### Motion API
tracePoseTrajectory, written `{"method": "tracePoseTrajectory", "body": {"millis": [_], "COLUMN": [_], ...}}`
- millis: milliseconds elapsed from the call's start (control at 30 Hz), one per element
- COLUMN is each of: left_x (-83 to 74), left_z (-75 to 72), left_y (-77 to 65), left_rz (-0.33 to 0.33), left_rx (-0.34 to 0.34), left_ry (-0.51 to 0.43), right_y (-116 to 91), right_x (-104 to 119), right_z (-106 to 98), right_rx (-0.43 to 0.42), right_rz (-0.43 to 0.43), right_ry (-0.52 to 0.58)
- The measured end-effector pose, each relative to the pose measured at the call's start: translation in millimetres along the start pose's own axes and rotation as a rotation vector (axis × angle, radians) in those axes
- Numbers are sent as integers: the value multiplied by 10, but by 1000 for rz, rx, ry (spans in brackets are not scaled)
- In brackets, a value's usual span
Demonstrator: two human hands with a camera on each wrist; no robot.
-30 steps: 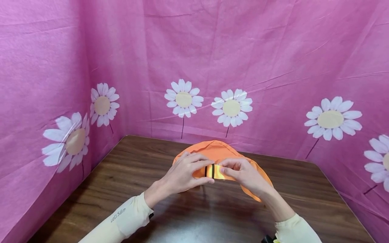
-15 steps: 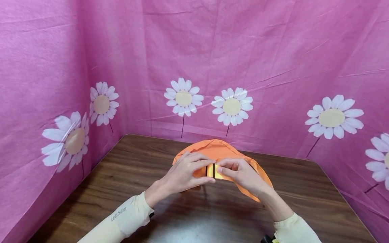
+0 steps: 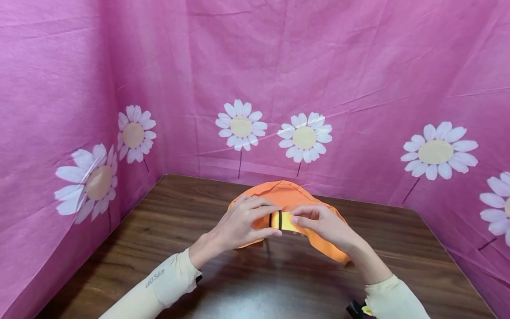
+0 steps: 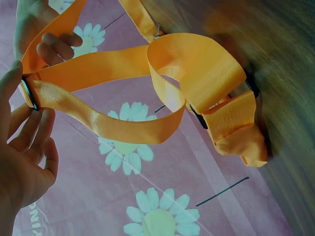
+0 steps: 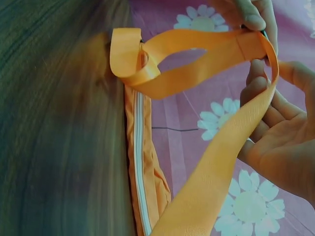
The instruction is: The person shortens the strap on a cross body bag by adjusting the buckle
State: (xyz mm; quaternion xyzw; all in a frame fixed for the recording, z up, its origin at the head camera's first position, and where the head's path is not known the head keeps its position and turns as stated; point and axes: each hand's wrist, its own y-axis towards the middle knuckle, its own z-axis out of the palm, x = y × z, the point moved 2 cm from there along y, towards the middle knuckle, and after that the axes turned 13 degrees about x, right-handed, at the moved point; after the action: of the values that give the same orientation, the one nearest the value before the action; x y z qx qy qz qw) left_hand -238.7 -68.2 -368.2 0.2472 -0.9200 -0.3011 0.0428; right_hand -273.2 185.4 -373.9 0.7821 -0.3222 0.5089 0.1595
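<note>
so, left hand (image 3: 241, 223): pinching black slider (image 4: 30, 93)
right hand (image 3: 327, 227): pinching orange strap (image 3: 288, 223) beside it
risk: slack loop (image 4: 138, 129) nearby might twist (ugh), jamming

Dark lettering (image 3: 154, 279) runs lengthwise along the cream left sleeve (image 3: 149, 290), reading "Let's" and then a word that looks like "Slim", its middle letters smudged. In the left wrist view, a few white capitals (image 4: 35, 219) stand sideways on what seems the pink cloth (image 4: 78, 196); N and I appear among them, but the whole word is unreadable.
</note>
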Motion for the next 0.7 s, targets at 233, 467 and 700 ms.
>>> {"method": "tracePoseTrajectory", "body": {"millis": [233, 467, 700], "left_x": [-8, -33, -57], "left_z": [-15, -2, 6], "left_y": [0, -4, -2], "left_rz": [-2, -17, -10], "left_rx": [13, 50, 66], "left_ry": [6, -17, -34], "right_y": [-21, -50, -49], "right_x": [17, 87, 132], "right_z": [-17, 30, 72], "right_rx": [-22, -43, -28], "right_rz": [-3, -30, -51], "right_ry": [-19, -34, 18]}}
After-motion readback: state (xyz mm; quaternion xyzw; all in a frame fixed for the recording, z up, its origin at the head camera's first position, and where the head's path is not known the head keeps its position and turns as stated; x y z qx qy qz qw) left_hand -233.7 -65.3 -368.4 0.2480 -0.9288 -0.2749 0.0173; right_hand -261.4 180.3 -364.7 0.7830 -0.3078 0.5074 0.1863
